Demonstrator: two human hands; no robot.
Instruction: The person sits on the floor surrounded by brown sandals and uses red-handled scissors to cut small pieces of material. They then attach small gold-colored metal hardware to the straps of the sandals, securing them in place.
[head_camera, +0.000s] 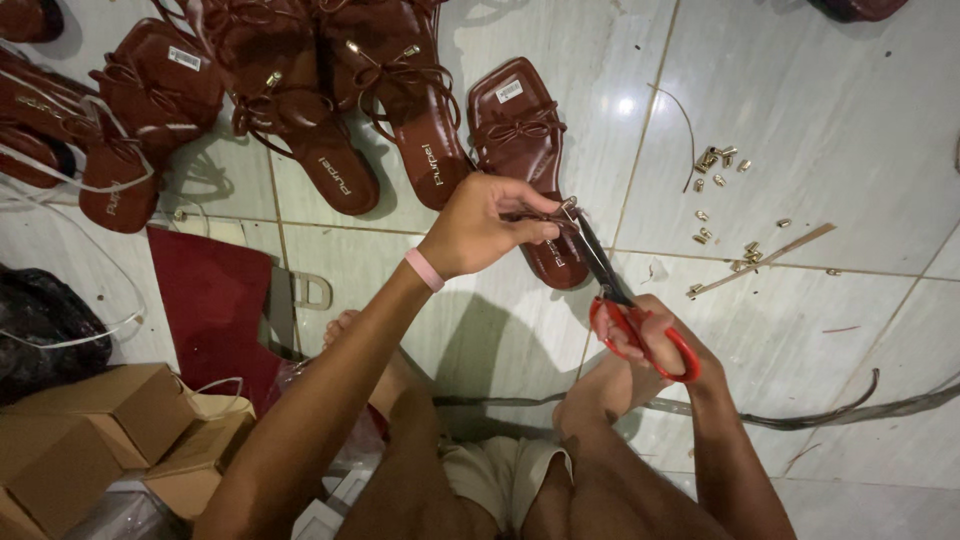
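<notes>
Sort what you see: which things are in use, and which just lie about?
In use: red-handled scissors in right hand; thin strap end pinched by left hand; brown sandal beneath.

Lying about: small gold caps, cardboard boxes, black bag.

We see a glossy white tiled floor (830, 120) with thin tan grout lines. On it lie dark red flat strappy sandals (330, 110), a scatter of small brass-coloured metal caps (720, 165), a thin wooden stick (770, 258), a dark red flat sheet (212, 300), brown cardboard boxes (110, 420) and a black plastic bag (35, 330).
</notes>
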